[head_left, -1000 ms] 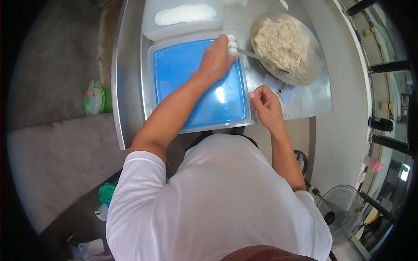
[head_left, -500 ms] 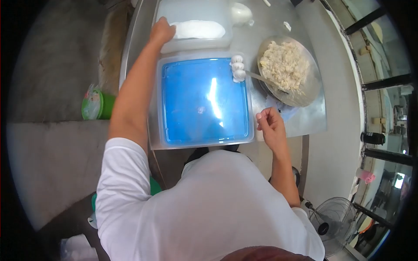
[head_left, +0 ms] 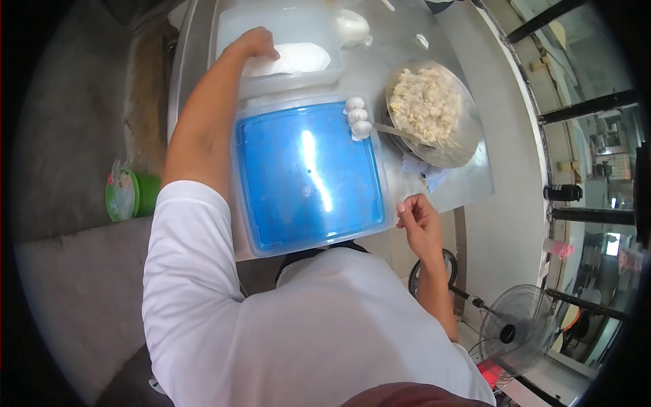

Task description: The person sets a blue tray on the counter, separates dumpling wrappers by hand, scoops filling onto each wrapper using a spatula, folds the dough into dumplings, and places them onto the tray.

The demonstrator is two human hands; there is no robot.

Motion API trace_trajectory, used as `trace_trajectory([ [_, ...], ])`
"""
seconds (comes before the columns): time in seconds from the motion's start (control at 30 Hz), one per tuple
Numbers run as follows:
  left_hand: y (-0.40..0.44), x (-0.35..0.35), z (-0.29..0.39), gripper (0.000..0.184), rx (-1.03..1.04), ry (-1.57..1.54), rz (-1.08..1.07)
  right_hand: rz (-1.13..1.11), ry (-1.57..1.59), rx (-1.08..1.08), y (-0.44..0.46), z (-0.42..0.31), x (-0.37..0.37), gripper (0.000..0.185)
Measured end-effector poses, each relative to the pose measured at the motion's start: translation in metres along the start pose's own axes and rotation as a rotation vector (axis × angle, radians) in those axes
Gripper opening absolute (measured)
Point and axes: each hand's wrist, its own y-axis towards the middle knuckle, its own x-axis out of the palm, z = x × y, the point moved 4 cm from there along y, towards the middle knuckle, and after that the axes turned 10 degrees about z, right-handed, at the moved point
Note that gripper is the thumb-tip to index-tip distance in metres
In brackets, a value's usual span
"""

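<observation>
"Dumplings (head_left: pixel 357 117), three in a row, sit on the far right corner of that blue tray (head_left: pixel 305 190). What else is crowding the table (head_left: pixel 468 182)?"

"A metal bowl (head_left: pixel 470 129) of pale filling (head_left: pixel 426 102) stands to the right, with a spatula (head_left: pixel 395 131) running from it to just beside the nearest dumpling. A white lump (head_left: pixel 352 28) sits farther off, next to the clear container (head_left: pixel 298 83). Off the table, a green bin (head_left: pixel 146 193) stands at left and a fan (head_left: pixel 508 333) at right."

"And the white slab (head_left: pixel 302 58)?"

"Inside the clear container, beyond the tray. The tray lies between it and the person (head_left: pixel 319 325), so the left arm (head_left: pixel 203 139) passes round its left side."

"Has the left hand (head_left: pixel 258 44) got hold of the slab?"

"It's at the left end, fingers bent; whether they've gripped any, I can't tell."

"A second ago that hand was over by the dumplings."

"Yes, it's crossed to the container since. The right hand (head_left: pixel 420 220) hasn't budged much: loosely curled beside the tray's near right corner, thumb close to the fingers. I can't see whether anything's pinched there."
</observation>
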Motion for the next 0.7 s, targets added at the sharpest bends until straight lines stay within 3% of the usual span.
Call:
trace_trajectory([
  [0.1,0.003,-0.009,0.003,0.047,0.056,-0.105,0.048,0.013,0.038,0.014,-0.007,0.000,-0.003,0.019],
  [0.23,0.008,-0.010,0.012,0.047,0.074,-0.014,0.008,0.009,0.075,-0.003,-0.009,0.000,-0.001,0.019],
  [0.33,-0.001,-0.024,0.020,0.046,-0.026,-0.079,-0.077,-0.058,0.118,0.004,-0.005,-0.012,0.007,0.018],
  [0.43,-0.036,-0.057,0.044,0.044,-0.072,-0.291,-0.142,-0.215,0.197,-0.001,0.006,-0.028,0.020,0.020],
  [0.5,-0.063,-0.078,0.062,0.046,-0.158,-0.816,-0.083,-0.275,0.266,0.025,0.014,-0.050,0.035,0.028],
  [0.57,-0.091,-0.094,0.081,0.050,-0.168,-0.876,-0.094,-0.342,0.336,0.057,0.025,-0.060,0.055,0.037],
  [0.63,-0.131,-0.108,0.107,0.050,-0.135,-1.104,0.007,-0.511,0.571,0.119,0.040,-0.071,0.079,0.054],
  [0.7,-0.176,-0.098,0.133,0.052,-0.133,-1.356,0.097,-0.590,0.730,0.155,0.059,-0.075,0.102,0.051],
])
